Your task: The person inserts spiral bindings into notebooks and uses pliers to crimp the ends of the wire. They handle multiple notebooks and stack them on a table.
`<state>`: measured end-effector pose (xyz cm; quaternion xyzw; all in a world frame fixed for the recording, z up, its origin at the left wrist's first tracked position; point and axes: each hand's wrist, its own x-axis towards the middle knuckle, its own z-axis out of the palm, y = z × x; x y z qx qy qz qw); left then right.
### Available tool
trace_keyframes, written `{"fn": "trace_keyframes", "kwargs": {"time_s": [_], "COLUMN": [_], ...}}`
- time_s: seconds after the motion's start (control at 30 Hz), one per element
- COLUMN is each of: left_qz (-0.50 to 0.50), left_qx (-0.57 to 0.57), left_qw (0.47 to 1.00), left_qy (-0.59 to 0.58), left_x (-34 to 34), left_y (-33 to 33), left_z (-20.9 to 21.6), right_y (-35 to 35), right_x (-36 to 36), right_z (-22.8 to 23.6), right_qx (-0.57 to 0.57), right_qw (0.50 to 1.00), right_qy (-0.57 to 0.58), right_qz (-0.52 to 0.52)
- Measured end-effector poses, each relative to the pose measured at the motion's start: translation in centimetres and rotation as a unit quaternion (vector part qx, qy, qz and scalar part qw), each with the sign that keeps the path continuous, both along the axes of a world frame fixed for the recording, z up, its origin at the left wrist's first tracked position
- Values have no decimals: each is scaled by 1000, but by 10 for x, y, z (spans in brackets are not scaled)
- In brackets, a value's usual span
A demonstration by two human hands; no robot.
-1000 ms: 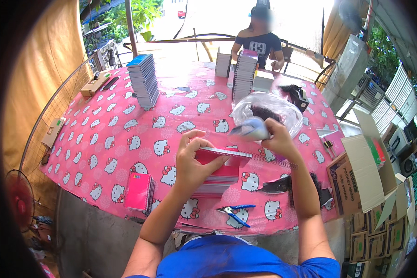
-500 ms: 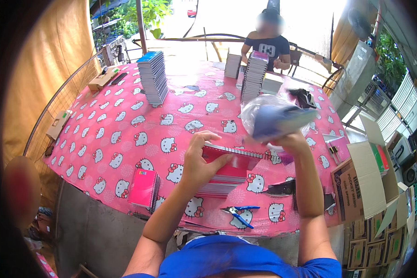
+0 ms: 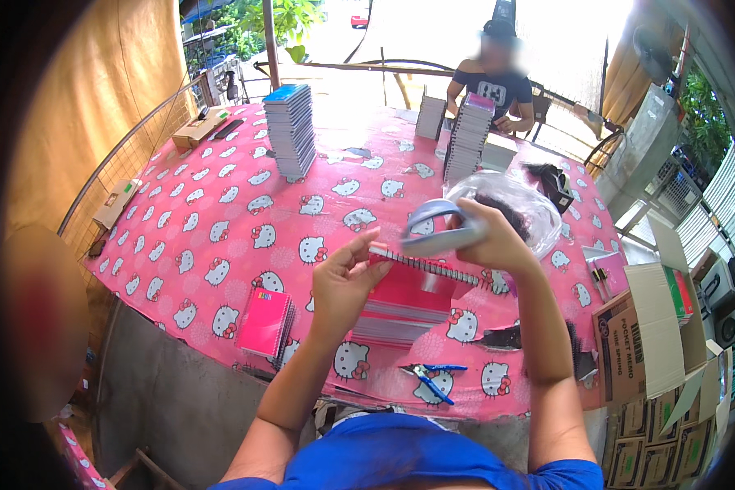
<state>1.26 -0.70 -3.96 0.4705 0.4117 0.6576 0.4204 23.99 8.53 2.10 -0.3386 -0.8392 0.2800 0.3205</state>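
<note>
My left hand (image 3: 343,279) is closed at the left end of a red spiral notebook's (image 3: 420,286) bound edge, thumb on the cover. That notebook lies on top of a stack (image 3: 396,328) of red-covered notebooks or page blocks. A dark wire coil (image 3: 437,268) runs along its far edge and sticks out past the right end. In my right hand (image 3: 494,237), just above the coil, is a blue-grey thing (image 3: 449,241) with a flat, sole-like base and a curved band; its exact kind is unclear. Blue-handled pliers (image 3: 429,382) lie nearer me.
Small pink notebooks (image 3: 265,323) lie to the left on the pink patterned tablecloth (image 3: 220,278). Tall notebook stacks (image 3: 290,135) (image 3: 468,137) stand farther back. A clear plastic bag (image 3: 539,216) holds dark coils. Open cardboard boxes (image 3: 629,343) stand at right; a person (image 3: 494,86) sits across.
The blue-grey thing in my right hand has come left and turned, now near the coil instead of over the plastic bag. My left hand keeps its place at the notebook.
</note>
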Motion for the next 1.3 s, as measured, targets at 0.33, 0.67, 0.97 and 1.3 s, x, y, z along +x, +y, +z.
{"fn": "trace_keyframes", "kwargs": {"time_s": [0.33,0.67,0.97,1.3], "left_qz": [-56,-109,21,75], "left_qx": [-19,62,281,305], "left_qw": [998,989,900,909], "left_qy": [-10,-78,332,275], "left_x": [-9,-1,18,28], "left_y": [1,9,-31,-34], "left_z": [-2,14,-16,-21], "right_y": [27,-92,-197,-198], "right_x": [19,88,22,20], "right_z": [-47,-197,-209,-219], "right_qx": [35,-54,52,25], "right_qw": [995,886,930,956], "right_qy": [11,-301,-218,-214], "right_qz": [-97,-348,-291,-198]}}
